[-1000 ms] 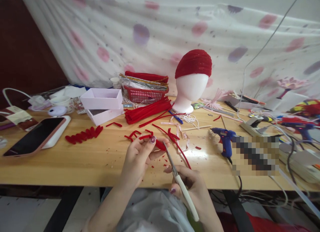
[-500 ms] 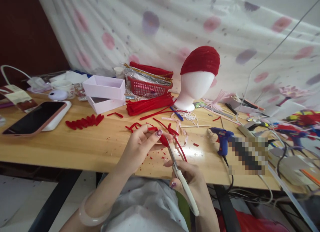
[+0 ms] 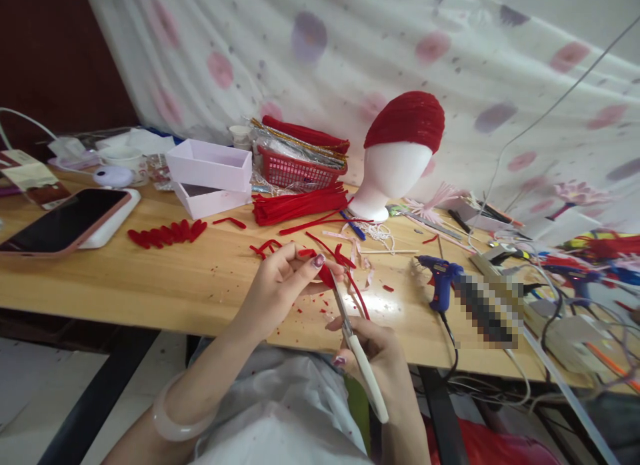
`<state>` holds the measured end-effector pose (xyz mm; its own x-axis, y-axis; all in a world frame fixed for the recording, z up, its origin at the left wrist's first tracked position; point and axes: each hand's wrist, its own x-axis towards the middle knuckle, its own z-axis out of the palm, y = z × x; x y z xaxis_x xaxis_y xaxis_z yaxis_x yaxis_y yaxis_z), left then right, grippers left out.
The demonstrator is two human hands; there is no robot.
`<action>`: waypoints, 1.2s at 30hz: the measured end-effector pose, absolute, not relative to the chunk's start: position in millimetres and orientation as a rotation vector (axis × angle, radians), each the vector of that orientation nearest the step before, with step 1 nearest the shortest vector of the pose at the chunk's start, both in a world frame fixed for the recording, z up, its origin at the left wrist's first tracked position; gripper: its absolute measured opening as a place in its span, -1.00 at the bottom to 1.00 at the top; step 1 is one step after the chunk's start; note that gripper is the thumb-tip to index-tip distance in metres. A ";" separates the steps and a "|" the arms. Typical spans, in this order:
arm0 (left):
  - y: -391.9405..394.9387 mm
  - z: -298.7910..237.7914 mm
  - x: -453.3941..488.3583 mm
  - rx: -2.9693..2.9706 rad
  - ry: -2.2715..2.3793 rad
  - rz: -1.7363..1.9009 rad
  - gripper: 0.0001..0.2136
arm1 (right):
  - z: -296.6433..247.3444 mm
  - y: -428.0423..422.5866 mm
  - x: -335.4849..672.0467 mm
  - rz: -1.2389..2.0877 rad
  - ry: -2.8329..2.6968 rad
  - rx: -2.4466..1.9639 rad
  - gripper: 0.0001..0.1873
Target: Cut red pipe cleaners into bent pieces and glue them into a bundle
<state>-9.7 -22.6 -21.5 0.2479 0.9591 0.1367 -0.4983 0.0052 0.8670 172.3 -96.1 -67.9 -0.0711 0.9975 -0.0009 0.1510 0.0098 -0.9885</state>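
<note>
Between its thumb and fingers my left hand [image 3: 283, 285] pinches a red fuzzy pipe cleaner piece [image 3: 326, 275]. My right hand [image 3: 380, 355] is closed around white-handled scissors [image 3: 364, 368], whose blades reach up to the red piece by my left fingertips. Whether the blades are parted there I cannot make out. Loose red pipe cleaners [image 3: 357, 291] lie just behind and beside my hands. Small red clippings are scattered on the wooden table [image 3: 200, 305] beneath them. To the left sits a row of several red padded petal shapes [image 3: 167, 233].
Behind my hands are a bundle of red pipe cleaners [image 3: 300, 205], a red basket [image 3: 300, 168] and a white foam head [image 3: 395, 175] with a red cap. A blue glue gun [image 3: 441, 281] and cables stand right. Left are lilac boxes [image 3: 210, 168] and a phone [image 3: 63, 221].
The camera view has shifted slightly. My hands keep nearly the same pose, with the scissors still at the red piece; their handle has swung slightly left and up in view.
</note>
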 end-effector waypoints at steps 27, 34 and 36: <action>-18.1 -14.5 -14.8 1.038 0.482 1.187 -0.81 | -67.4 -95.0 173.6 1.163 -1.418 -1.314 -0.32; -16.2 -21.0 -15.9 1.056 0.463 1.188 -0.84 | -59.8 -96.7 168.1 1.174 -1.361 -1.363 -0.32; -16.4 -21.9 -16.6 1.053 0.466 1.181 -0.83 | -59.0 -96.3 167.2 1.163 -1.377 -1.345 -0.28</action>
